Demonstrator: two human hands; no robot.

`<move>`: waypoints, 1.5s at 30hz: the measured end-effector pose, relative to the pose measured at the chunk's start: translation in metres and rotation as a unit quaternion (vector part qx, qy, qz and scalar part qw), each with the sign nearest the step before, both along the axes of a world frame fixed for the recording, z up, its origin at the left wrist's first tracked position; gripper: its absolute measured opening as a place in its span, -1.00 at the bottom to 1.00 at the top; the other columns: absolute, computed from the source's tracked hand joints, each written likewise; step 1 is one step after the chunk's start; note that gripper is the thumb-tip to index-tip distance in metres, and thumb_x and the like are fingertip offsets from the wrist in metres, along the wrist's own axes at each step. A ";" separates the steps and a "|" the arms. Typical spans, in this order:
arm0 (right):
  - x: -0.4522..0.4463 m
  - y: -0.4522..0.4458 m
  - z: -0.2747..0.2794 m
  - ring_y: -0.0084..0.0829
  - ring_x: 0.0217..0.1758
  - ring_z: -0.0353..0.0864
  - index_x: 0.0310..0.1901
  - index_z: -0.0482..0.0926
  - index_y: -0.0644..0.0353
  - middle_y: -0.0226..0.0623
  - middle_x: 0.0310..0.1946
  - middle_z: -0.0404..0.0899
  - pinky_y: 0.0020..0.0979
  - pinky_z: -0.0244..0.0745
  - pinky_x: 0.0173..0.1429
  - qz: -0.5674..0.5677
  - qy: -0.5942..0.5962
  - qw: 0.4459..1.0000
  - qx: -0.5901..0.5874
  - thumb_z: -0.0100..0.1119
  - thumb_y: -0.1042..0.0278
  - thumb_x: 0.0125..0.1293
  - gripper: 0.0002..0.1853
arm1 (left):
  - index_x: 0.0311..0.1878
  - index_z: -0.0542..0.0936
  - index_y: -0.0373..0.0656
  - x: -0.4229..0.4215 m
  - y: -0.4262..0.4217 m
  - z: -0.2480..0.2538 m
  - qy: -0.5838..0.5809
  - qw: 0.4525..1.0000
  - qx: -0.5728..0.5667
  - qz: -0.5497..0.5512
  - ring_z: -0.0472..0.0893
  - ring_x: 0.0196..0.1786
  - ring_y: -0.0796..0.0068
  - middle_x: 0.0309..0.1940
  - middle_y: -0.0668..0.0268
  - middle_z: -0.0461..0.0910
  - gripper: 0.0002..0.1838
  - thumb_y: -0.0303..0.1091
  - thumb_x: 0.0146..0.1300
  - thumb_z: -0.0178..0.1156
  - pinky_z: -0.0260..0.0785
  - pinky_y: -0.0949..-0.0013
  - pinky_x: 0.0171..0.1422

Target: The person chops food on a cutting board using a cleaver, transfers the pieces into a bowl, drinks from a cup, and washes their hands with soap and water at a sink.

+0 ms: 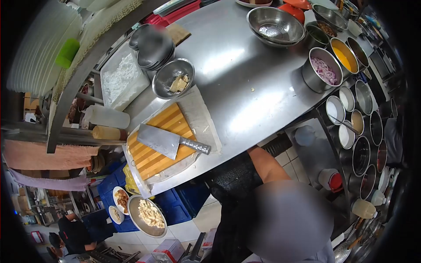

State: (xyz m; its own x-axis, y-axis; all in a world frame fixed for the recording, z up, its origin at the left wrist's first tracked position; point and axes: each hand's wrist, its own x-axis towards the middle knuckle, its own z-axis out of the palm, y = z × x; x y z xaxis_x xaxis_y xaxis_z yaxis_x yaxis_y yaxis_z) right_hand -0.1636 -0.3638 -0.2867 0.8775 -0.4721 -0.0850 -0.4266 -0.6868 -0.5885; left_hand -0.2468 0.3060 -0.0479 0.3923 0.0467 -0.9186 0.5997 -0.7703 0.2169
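Neither of my hands shows. A bare forearm (266, 164) reaches from a blurred grey shape towards the table's front edge, beside a dark apron (230, 177); its hand is hidden. On a striped wooden cutting board (147, 164) lies a cleaver (160, 141), its metal handle pointing right. The board rests on a pale cloth (204, 116). Behind it, a steel bowl (164, 81) holds a few pale pieces (180, 83). Lower down, a steel bowl (142, 230) of chopped pale pieces (150, 213) sits by a blue bin (175, 225), next to two small dishes of food.
A tub of white powder (118, 81), stacked bowls (142, 61) and plastic bottles (107, 117) line the left side of the steel table (245, 87). A pot of sliced onions (324, 70) and several containers stand right. A co-worker (76, 234) is at lower left.
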 end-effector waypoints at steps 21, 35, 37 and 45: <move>-0.322 -0.156 0.108 -0.41 -0.20 0.68 0.36 0.38 0.19 -0.24 -0.19 0.70 -0.36 0.57 -0.09 0.184 0.393 0.859 0.272 0.29 0.37 0.20 -0.35 | 0.20 0.55 -0.31 -0.155 0.035 -0.077 -0.108 0.966 -0.071 0.226 0.68 -0.08 0.35 -0.01 0.12 0.71 -0.50 -0.61 0.11 0.15 0.54 0.35 -0.05; -0.145 -0.027 0.347 -0.52 -0.23 0.60 0.16 0.47 0.30 -0.34 -0.26 0.62 -0.46 0.52 -0.13 0.071 0.236 0.957 0.150 0.18 0.54 0.28 -0.61 | -0.05 0.69 -0.22 0.265 0.028 -0.066 -0.482 0.854 0.062 0.185 0.68 -0.02 -0.01 -0.13 -0.04 0.69 -0.73 -0.31 0.27 0.17 0.51 0.10 0.11; -0.104 0.026 0.385 -0.47 -0.07 0.60 0.17 0.46 0.30 -0.25 -0.13 0.60 -0.45 0.53 0.03 0.076 0.268 0.944 0.175 0.15 0.60 0.30 -0.61 | -0.03 0.68 -0.21 0.327 0.028 -0.087 -0.487 0.850 0.054 0.193 0.68 0.01 -0.03 -0.10 -0.05 0.69 -0.70 -0.34 0.22 0.16 0.51 0.09 0.14; -0.024 0.065 0.436 -0.36 -0.02 0.67 0.20 0.48 0.24 -0.16 -0.04 0.66 -0.35 0.56 0.06 0.129 0.308 0.940 0.071 0.17 0.43 0.33 -0.59 | 0.17 0.52 -0.31 0.389 -0.027 -0.116 -0.351 0.929 0.064 0.098 0.60 0.15 -0.08 0.07 -0.16 0.61 -0.52 -0.32 0.18 0.22 0.45 0.09 0.26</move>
State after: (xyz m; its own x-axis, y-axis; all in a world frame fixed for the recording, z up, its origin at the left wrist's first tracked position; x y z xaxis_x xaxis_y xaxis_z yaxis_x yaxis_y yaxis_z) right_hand -0.1872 -0.2984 0.1488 0.7245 -0.1967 -0.6606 -0.5468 -0.7476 -0.3771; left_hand 0.1418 0.2791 -0.1634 0.8649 0.2711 -0.4225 0.4768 -0.7071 0.5222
